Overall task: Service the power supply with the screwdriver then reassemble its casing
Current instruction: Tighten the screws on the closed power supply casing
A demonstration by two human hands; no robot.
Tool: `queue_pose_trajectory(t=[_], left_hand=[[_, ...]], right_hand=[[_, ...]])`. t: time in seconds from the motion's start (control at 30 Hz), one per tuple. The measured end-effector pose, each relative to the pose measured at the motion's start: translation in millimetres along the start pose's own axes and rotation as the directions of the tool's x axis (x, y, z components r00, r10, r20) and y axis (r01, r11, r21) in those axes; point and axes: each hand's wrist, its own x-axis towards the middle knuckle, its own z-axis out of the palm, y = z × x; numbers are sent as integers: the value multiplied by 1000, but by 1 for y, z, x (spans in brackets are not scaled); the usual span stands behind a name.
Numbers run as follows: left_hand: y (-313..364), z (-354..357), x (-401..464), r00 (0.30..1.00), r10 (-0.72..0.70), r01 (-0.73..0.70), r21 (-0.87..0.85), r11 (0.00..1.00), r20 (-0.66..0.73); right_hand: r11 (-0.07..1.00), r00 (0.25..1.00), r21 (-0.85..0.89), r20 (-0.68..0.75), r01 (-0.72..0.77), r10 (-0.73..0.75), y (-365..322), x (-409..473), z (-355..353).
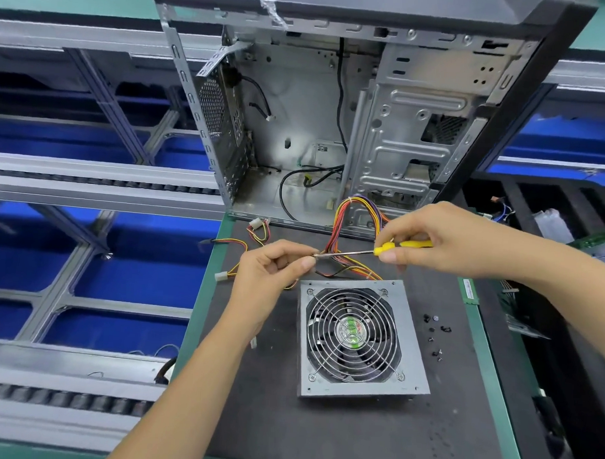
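Observation:
A grey power supply (412, 336) lies on the dark mat, its round fan grille facing up and its bundle of coloured wires (353, 214) running back toward the case. My right hand (441, 237) holds the yellow-handled screwdriver (389, 248) level above the unit's far edge, the shaft pointing left. My left hand (276, 266) pinches at the shaft's tip; whether a screw sits between the fingers is hidden. Several small black screws (436, 335) lie loose on the mat just right of the power supply.
An open, emptied computer case (384, 105) stands upright behind the mat (321, 429). Wire connectors (256, 224) trail to the left of the mat. A roller conveyor frame (90, 180) runs along the left. Dark bins with parts (548, 220) sit at the right.

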Motion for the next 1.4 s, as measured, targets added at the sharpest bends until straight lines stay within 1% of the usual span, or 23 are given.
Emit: queue_pose_trajectory(t=[0.23, 0.3, 0.33, 0.43, 0.53, 0.7, 0.97, 1.4], left_hand=[[-9, -11, 0, 997, -44, 45, -11, 999, 70], [-16, -16, -1, 995, -58, 55, 37, 998, 79], [-19, -18, -1, 995, -65, 58, 80, 995, 78], [-28, -23, -5, 990, -110, 90, 200, 976, 90], [-31, -21, -9, 982, -146, 120, 196, 973, 124], [-30, -18, -9, 986, -125, 94, 240, 966, 115], [-26, -16, -8, 991, -105, 76, 294, 953, 83], [-22, -17, -8, 991, -105, 75, 318, 945, 78]], right_hand=[[996, 999, -86, 38, 5, -2, 2, 8, -3], [983, 999, -183, 51, -1, 11, 3, 11, -4], [966, 999, -258, 50, 0, 13, 3, 13, -3], [861, 998, -504, 42, 61, -46, -3, 19, -1], [788, 993, -603, 80, 120, -90, -13, 27, -1], [720, 987, -677, 142, 153, -76, -33, 38, -1], [624, 982, -766, 186, 154, -14, -45, 52, 3], [599, 982, -787, 190, 148, 8, -51, 56, 5]])
